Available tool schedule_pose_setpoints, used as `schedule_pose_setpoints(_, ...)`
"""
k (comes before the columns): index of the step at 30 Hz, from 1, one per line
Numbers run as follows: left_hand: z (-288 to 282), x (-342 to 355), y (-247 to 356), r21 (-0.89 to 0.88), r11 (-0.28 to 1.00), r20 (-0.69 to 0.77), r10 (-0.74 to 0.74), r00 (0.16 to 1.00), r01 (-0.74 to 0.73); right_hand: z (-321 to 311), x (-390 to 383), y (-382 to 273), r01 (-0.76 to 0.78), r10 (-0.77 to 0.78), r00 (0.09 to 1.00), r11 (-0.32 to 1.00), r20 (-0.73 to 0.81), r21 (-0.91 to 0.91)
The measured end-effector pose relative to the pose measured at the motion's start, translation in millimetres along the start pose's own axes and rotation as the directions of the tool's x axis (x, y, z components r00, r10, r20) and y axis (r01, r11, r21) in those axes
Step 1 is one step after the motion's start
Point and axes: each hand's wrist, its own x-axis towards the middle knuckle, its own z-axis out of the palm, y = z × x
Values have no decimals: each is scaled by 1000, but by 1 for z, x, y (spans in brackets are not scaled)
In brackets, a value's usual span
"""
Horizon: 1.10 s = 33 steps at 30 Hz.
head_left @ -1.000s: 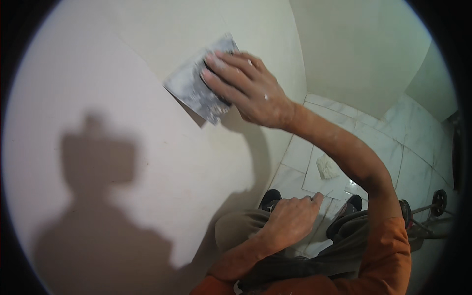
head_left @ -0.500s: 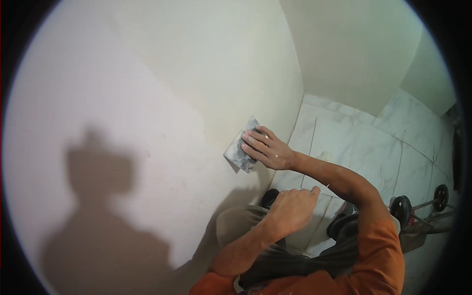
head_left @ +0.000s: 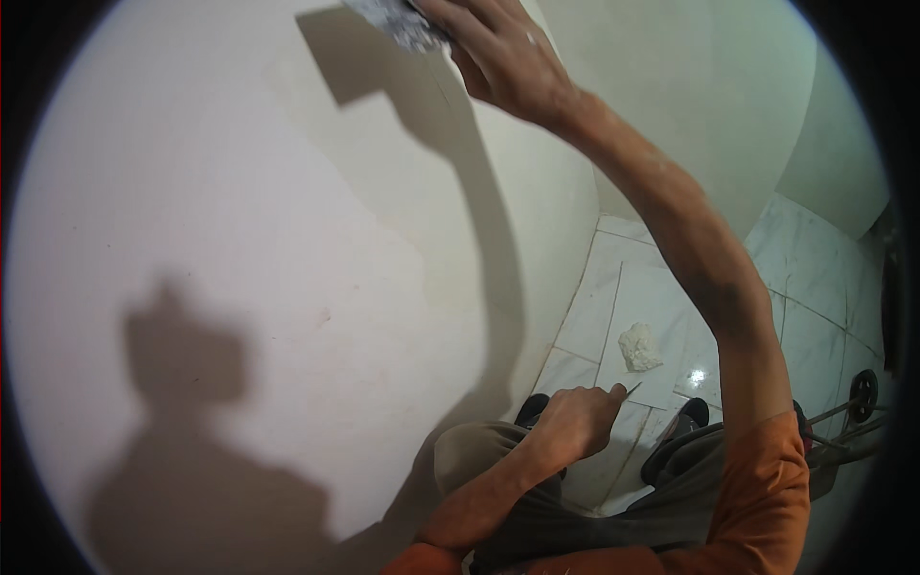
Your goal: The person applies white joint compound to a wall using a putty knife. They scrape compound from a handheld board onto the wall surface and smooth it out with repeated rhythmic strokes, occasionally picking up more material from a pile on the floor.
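My right hand point(head_left: 513, 57) is raised at the top of the view, its fingers closed on a wide flat scraper blade point(head_left: 398, 27) smeared with grey and white. Part of that blade is cut off by the upper edge. Its sharp shadow falls on the wall point(head_left: 374, 230) to its left, apart from the blade. Low over my knees, my left hand point(head_left: 580, 422) is closed around a thin tool point(head_left: 632, 389), seen nearly edge-on; its kind is hidden. Beyond this hand a lump of off-white putty-like paste point(head_left: 639, 347) lies on the floor.
Marble-patterned tiles point(head_left: 585, 316) cover the floor, meeting the wall along a corner line. My crouched legs and dark shoes point(head_left: 685, 422) are below. At the right stands a metal frame with a black wheel point(head_left: 863, 395). A second pale wall point(head_left: 690, 105) rises beyond.
My right hand has moved up and away with the scraper, from low on the wall to the upper edge. The paste lump shows more fully. My left hand has barely shifted.
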Motion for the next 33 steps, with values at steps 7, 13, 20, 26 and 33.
schedule_pose_setpoints(7,-6,-10,5,-20,999,58,-37,998,38,15,21,10,-24,22,991,1000,132,12)
schedule_pose_setpoints(13,-14,-27,3,-32,999,12,-38,999,38,14,-35,-21,-88,72,985,991,158,96)
schedule_pose_setpoints(20,-4,-35,-2,-29,1000,-84,2,996,-4,10,-133,-77,-174,154,975,978,162,113)
schedule_pose_setpoints(26,-1,-25,0,-43,999,-112,19,994,-24,2,-212,-121,-271,230,944,950,237,156)
schedule_pose_setpoints(33,2,-20,-4,50,998,-111,36,993,-30,-34,-282,-161,-347,226,874,910,431,225)
